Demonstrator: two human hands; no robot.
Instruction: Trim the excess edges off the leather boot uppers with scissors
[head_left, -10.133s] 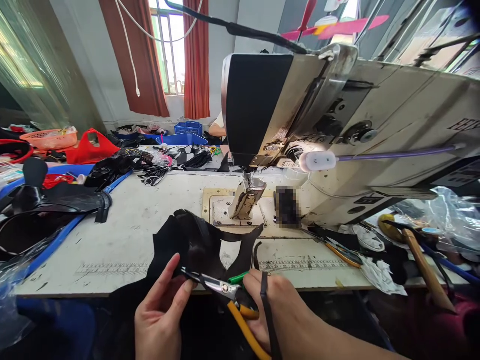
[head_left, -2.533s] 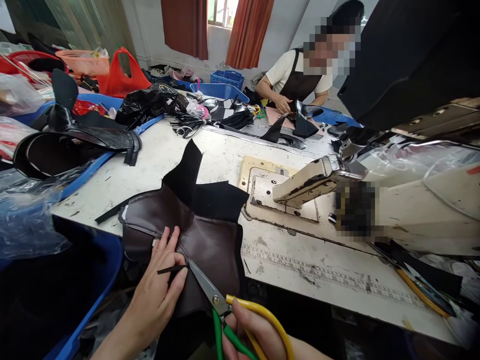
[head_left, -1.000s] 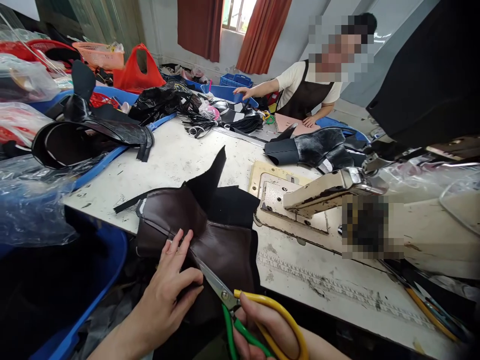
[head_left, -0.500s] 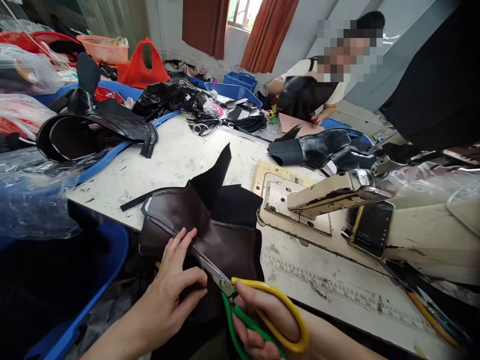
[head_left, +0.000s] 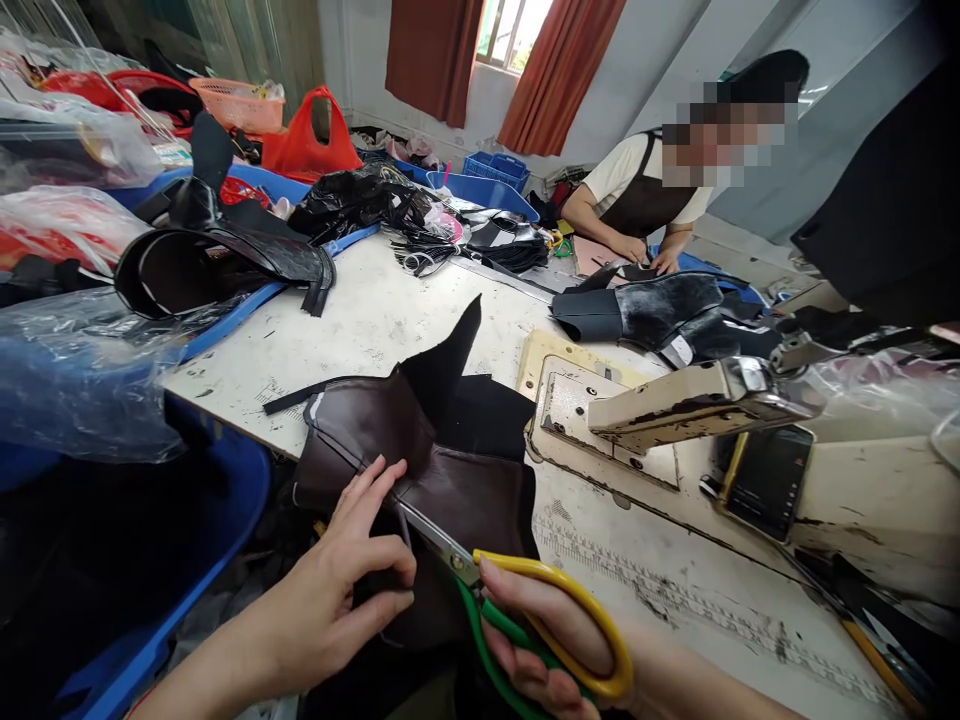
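A dark brown leather boot upper [head_left: 472, 495] lies at the table's near edge, its black lining flaps [head_left: 487, 415] spread toward the back. My left hand [head_left: 341, 580] rests on it, two fingertips flat on the leather near a seam, thumb and forefinger curved and slightly apart. My right hand [head_left: 540, 620] grips scissors [head_left: 600, 610] with one yellow and one green handle. Their blades point up and left at the leather's edge, just right of my left fingers. The lower part of the upper hangs in shadow below the table edge.
A sewing machine [head_left: 660, 405] stands to the right, with a phone [head_left: 769, 480] beside it. More boot uppers [head_left: 667, 305] lie behind it and at the left [head_left: 225, 250]. A blue bin [head_left: 251, 500] is at lower left. A co-worker [head_left: 637, 200] works across the table.
The whole view has shifted, so things appear further right. My hands keep nearly the same place on the leather. The co-worker's hands and the dark piece have gone down to the table.
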